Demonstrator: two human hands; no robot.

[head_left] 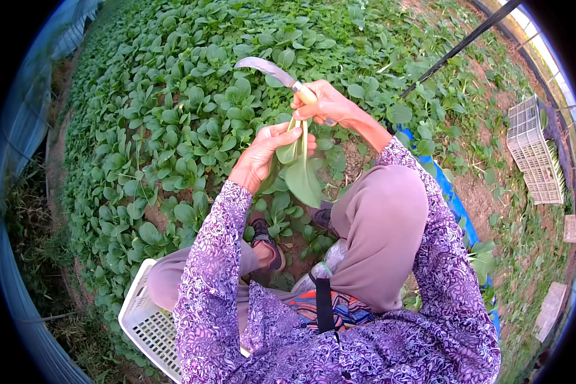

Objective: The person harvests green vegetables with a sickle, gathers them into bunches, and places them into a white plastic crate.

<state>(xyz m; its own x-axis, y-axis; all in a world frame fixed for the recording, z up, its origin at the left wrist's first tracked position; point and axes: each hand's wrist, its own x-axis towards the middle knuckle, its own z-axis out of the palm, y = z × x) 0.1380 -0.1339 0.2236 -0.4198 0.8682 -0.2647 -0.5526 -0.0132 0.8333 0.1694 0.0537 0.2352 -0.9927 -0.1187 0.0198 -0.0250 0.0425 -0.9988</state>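
My left hand (265, 150) is closed around a small bunch of leafy greens (302, 180), its pale stalks up and its broad leaves hanging down. My right hand (326, 105) grips the light wooden handle of a sickle knife (269, 68), whose curved blade points to the far left. The right fingers also touch the stalk ends, close above the left hand. Both hands are in front of my knees, over the bed of growing greens (198, 115).
A white plastic crate (148, 329) stands by my left leg. At the far right, a pale crate (536, 150) holds something green. A blue strip (457, 208) runs along the ground to my right, and a dark pole (461, 46) slants across the upper right. Plastic sheeting (22, 166) borders the left side.
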